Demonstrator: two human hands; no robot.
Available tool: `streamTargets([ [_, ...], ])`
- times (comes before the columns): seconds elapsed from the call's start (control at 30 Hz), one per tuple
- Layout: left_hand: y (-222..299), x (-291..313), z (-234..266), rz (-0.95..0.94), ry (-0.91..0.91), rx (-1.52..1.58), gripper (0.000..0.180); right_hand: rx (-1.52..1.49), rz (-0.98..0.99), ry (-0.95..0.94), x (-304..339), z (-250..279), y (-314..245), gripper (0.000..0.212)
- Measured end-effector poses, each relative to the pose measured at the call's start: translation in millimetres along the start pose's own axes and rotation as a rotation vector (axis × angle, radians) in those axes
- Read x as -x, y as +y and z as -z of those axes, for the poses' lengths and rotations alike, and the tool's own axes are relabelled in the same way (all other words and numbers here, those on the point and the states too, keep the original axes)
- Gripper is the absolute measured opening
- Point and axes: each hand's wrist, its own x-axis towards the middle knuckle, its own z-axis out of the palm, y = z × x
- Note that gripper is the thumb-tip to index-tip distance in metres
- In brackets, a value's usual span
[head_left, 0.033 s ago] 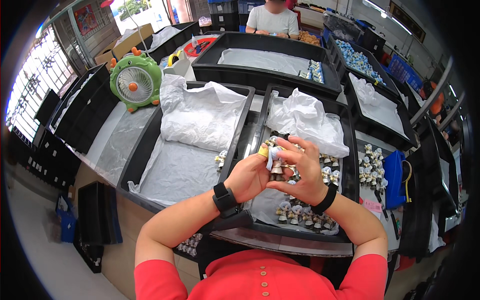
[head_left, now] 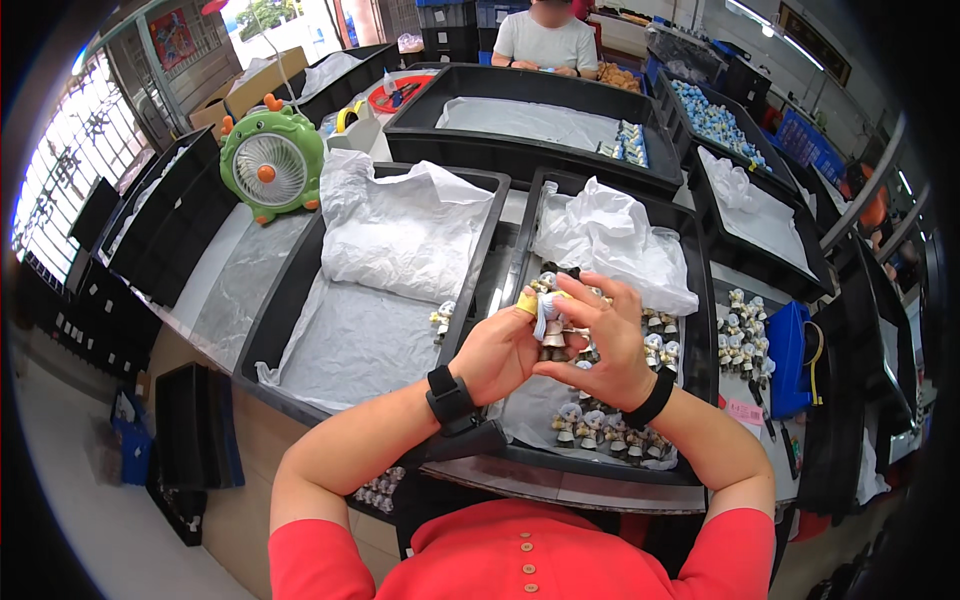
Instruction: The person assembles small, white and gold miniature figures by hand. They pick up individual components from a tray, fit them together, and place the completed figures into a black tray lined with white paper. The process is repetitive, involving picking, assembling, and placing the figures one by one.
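Between my hands, above the right-hand tray, is a small figurine (head_left: 551, 328) with pale blue-grey hair and a white outfit. My left hand (head_left: 497, 352) grips it from the left, a yellow cover showing at the thumb tip. The fingers of my right hand (head_left: 612, 335) curl around its upper right side and close on it. Part of the figurine is hidden by the fingers. Similar figurines (head_left: 592, 430) stand in rows in the paper-lined black tray (head_left: 705, 350) below. One more figurine (head_left: 441, 319) lies in the left-hand black tray (head_left: 300, 262).
Crumpled white paper (head_left: 610, 230) covers the right tray's far part. A green fan (head_left: 268, 160) stands at the left. More figurines (head_left: 743, 335) sit beside a blue bin (head_left: 790, 360) at the right. Another long black tray (head_left: 530, 85) lies beyond, and a person (head_left: 545, 42) sits behind it.
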Motion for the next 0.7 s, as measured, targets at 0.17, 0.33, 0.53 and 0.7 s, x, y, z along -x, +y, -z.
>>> streamTargets([
  [0.17, 0.4, 0.5, -0.3, -0.079, 0.067, -0.05, 0.04, 0.093, 0.111, 0.025, 2.2, 0.6, -3.1, 0.032],
  [0.33, 5.8, 3.8, -8.2, -0.041, 0.094, -0.039, 0.04, 0.046, 0.062, 0.115, -0.3, 4.8, -2.0, 0.016],
  [0.53, 3.4, -0.6, -4.9, -0.007, 0.01, -0.039, 0.047, 0.025, -0.078, 0.132, -6.4, 33.6, 9.6, 0.013],
  [0.7, 3.8, 6.1, -7.2, 0.07, 0.084, -0.102, 0.052, 0.053, -0.479, 0.031, 3.6, 127.0, 26.0, 0.011],
])
